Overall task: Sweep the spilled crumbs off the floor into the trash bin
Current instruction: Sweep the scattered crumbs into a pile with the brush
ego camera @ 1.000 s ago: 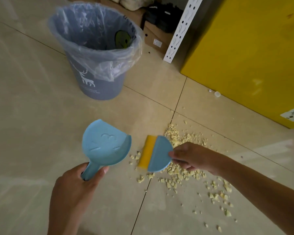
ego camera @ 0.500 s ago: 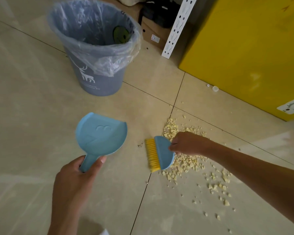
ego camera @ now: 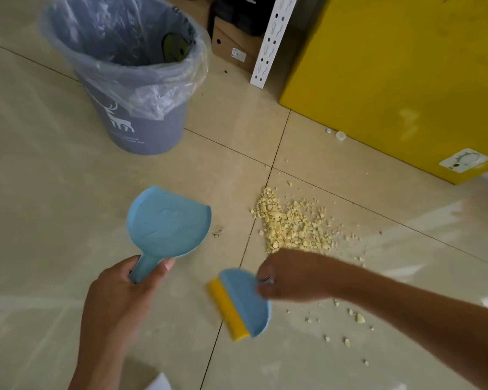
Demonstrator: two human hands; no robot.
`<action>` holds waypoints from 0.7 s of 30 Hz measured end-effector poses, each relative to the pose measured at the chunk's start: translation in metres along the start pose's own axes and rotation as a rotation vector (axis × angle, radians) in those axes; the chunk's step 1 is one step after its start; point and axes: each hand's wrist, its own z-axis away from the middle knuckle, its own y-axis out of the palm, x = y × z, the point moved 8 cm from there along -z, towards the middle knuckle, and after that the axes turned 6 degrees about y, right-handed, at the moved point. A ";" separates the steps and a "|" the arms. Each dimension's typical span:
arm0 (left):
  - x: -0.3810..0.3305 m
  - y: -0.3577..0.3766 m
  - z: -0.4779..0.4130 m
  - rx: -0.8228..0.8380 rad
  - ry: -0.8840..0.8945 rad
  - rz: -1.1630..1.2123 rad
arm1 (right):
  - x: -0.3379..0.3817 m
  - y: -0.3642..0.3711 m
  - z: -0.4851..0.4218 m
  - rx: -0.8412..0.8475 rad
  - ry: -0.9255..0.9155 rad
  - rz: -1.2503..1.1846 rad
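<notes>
Gripping, left hand: held blue dustpan by its handle, centre frame.
Right hand: pinched blue hand brush, yellow bristles lower centre.
Crumbs: piled on floor, centre right.
Trash bin: upper left.

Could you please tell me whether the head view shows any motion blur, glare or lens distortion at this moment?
In the head view, the brush and right hand are smeared by motion; the crumbs look soft; pale streaky reflections glare off the floor tiles; the wide lens makes the trash bin lean.
</notes>
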 end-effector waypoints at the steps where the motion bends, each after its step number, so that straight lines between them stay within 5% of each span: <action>1: 0.000 0.001 0.001 0.005 0.001 -0.002 | 0.017 0.018 -0.002 0.014 -0.035 0.057; 15: -0.017 0.021 0.008 0.083 0.078 -0.005 | -0.113 -0.042 -0.029 -0.199 0.341 0.213; 21: -0.011 0.021 0.007 0.081 0.073 -0.017 | -0.112 -0.059 -0.011 -0.136 0.305 0.046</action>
